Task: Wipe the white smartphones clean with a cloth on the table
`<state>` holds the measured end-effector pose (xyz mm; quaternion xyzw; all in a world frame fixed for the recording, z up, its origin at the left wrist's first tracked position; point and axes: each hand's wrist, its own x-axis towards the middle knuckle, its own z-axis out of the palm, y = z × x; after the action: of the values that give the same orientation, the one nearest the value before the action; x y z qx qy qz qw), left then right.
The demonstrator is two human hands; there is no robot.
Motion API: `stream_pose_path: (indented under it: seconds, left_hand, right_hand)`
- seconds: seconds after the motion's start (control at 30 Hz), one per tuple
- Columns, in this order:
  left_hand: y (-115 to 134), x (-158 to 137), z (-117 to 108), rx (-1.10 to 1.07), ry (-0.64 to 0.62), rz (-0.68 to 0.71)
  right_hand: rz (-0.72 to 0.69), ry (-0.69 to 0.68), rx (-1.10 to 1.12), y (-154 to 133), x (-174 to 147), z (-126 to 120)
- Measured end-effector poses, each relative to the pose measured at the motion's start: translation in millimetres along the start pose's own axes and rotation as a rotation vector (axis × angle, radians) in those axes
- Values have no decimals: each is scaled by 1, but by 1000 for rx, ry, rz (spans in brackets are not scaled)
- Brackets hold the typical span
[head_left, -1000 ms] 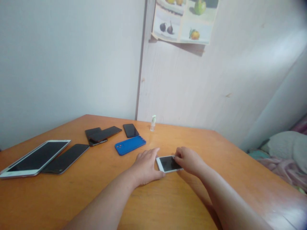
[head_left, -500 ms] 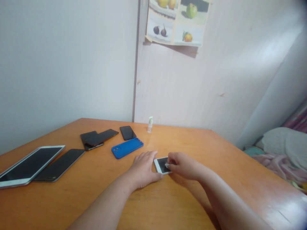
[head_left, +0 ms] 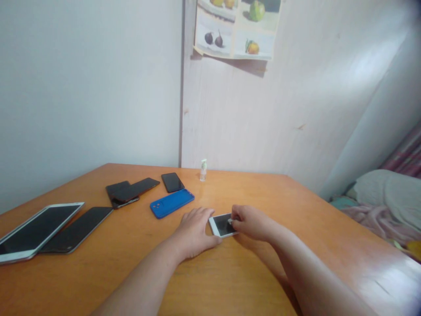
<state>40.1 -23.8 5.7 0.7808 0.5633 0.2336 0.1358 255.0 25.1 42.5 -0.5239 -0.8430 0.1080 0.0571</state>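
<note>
A white smartphone (head_left: 223, 225) with a dark screen lies face up on the wooden table. My left hand (head_left: 196, 232) steadies its left end, the thumb along the near edge and the forefinger at the far corner. Pinched in the fingers of my right hand (head_left: 251, 222) is a small white wad (head_left: 230, 221), pressed on the screen; it looks like tissue or cloth, mostly hidden. Beyond my left hand lies a blue phone case (head_left: 173, 203), with a black phone (head_left: 172, 182) just behind it.
At the left lie a white tablet (head_left: 41, 228), a dark phone (head_left: 77, 230) partly beneath its edge, and two overlapping dark phones (head_left: 134, 189). A small clear pump bottle (head_left: 203, 171) stands near the table's back edge. A fruit print (head_left: 237, 28) hangs on the wall.
My right hand has shifted slightly right and away from me across the screen with the white wad. My left hand keeps its place at the phone. The whole view has turned slightly.
</note>
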Motion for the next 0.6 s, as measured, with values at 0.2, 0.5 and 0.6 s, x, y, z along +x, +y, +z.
stream_pose_path:
  seconds: [0.2, 0.5, 0.6]
  left_hand:
    - [0, -1, -1, -3, -2, -1]
    - [0, -2, -1, -19, -2, -5]
    - [0, -1, -1, -26, 11, -6]
  right_hand:
    - [121, 6, -56, 13, 5, -10]
    - [258, 38, -176, 14, 4, -17]
    - [168, 48, -203, -14, -3, -7]
